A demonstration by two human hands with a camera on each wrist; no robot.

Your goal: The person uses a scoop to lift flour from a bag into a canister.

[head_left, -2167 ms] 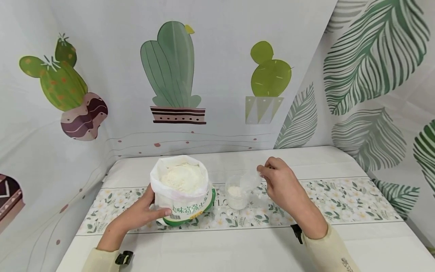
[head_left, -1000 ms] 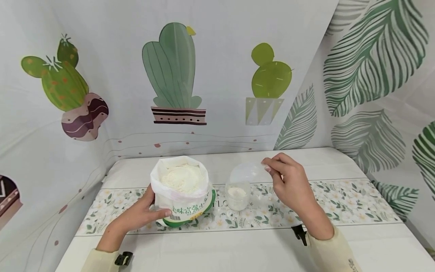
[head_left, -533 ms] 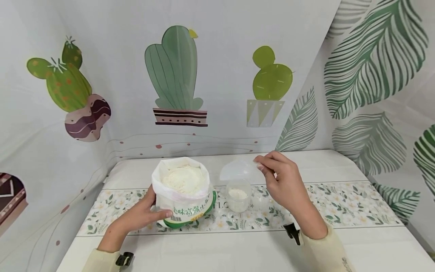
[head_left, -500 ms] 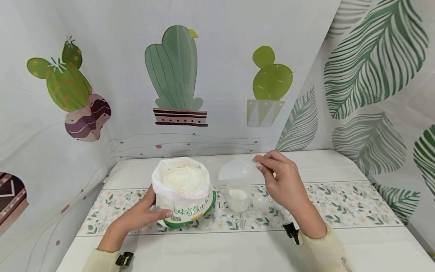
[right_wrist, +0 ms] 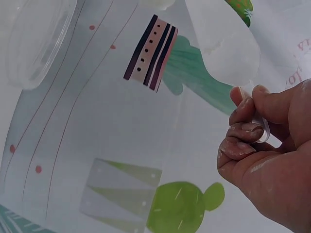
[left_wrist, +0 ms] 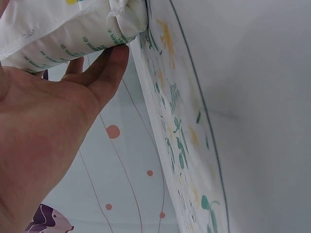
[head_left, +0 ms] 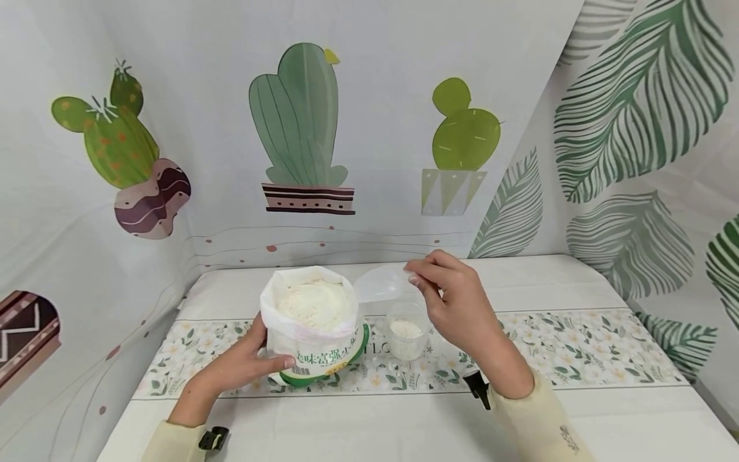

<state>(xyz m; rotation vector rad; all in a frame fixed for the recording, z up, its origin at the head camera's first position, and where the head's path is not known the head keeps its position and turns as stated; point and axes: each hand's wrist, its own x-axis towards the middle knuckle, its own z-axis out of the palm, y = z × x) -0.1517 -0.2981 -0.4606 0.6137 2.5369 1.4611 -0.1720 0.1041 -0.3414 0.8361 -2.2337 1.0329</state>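
Note:
A white bag of flour with green print stands with its top folded open, flour heaped inside. My left hand grips its left side, thumb in front and fingers behind; the left wrist view shows those fingers against the bag. My right hand pinches the handle of a translucent plastic scoop. The scoop hangs above the table, its tip by the bag's right rim. In the right wrist view, a whitish trace of powder marks the scoop. Below it stands a clear plastic cup, part filled with flour.
A white tablecloth with a floral band covers the table. Behind it hangs a backdrop printed with cacti and leaves. The cup stands just right of the bag.
My right hand has drawn the scoop up from over the cup and left to the bag's rim. The left hand keeps its hold on the bag. The cup has stayed in place.

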